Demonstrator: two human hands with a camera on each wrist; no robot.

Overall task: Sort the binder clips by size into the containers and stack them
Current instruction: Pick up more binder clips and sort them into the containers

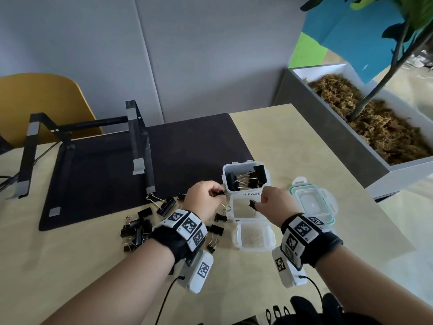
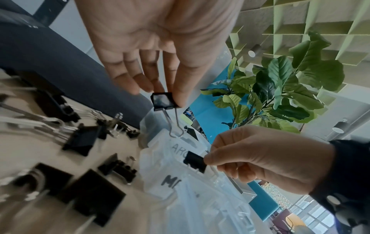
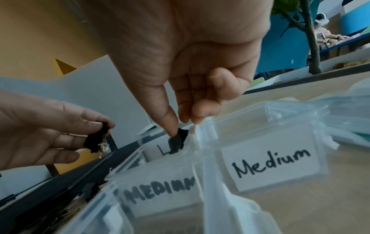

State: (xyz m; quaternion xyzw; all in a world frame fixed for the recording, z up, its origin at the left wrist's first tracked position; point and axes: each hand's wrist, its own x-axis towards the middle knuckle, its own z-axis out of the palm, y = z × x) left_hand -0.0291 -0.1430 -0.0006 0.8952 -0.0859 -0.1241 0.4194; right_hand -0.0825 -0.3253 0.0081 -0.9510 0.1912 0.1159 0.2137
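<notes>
Three clear containers stand in a row on the table. The far one (image 1: 225,171), labelled Large, holds several large black binder clips (image 1: 248,178). My right hand (image 1: 256,204) pinches a black clip (image 1: 252,204) just above the middle container (image 1: 243,222), labelled Medium (image 3: 160,190). My left hand (image 1: 216,193) pinches another black clip (image 2: 163,101) by its body, left of the far container, with its wire handles hanging down. Loose clips (image 1: 138,228) lie in a pile to the left. The near container (image 1: 254,248) looks empty.
A clear lid with a teal seal (image 1: 314,205) lies right of the containers. A dark mat (image 1: 192,146) and a black folding stand (image 1: 138,141) are behind the clips. A white planter box (image 1: 351,137) runs along the table's right edge.
</notes>
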